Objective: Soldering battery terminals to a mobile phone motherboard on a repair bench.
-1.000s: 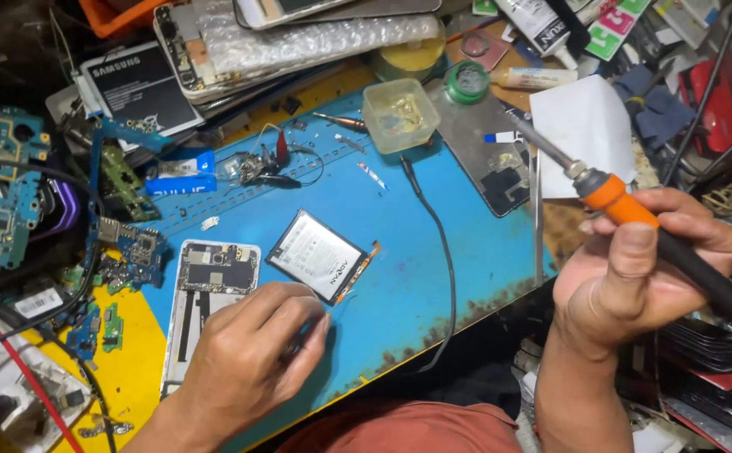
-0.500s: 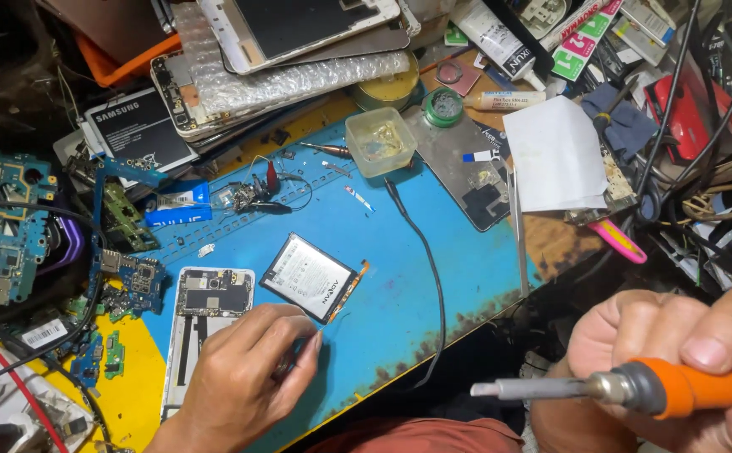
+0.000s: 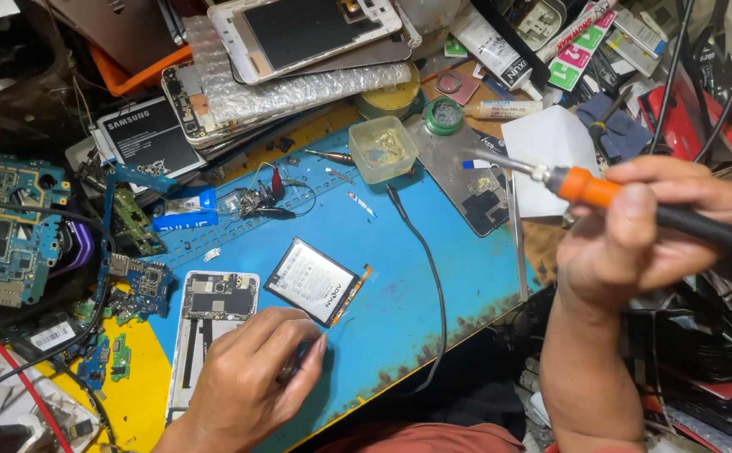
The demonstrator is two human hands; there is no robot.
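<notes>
A cluttered phone-repair counter was seen from above, its blue work mat [image 3: 433, 277] worn at the near edge. The person's right hand [image 3: 635, 235] was raised above the right side of the mat, its grip closed around an orange-collared soldering iron with a black handle [image 3: 626, 201]. The iron's long axis ran nearly level, with the metal tip pointing left and slightly far, towards a small clear plastic tub [image 3: 385, 148] at the far side of the mat.

The left hand [image 3: 253, 377] rested near the mat's near-left corner, fingers curled down onto something small and dark that was mostly hidden; whether it was pinched could not be told. Just beside that hand, to the far side, lay an opened white phone body with its circuit parts exposed [image 3: 211, 323], and a flat silver rectangular battery [image 3: 311, 281] tilted on the mat. Both lay well to the left of the iron's tip and nearer the left hand.

Loose green circuit boards [image 3: 1, 226] crowded the left edge.
</notes>
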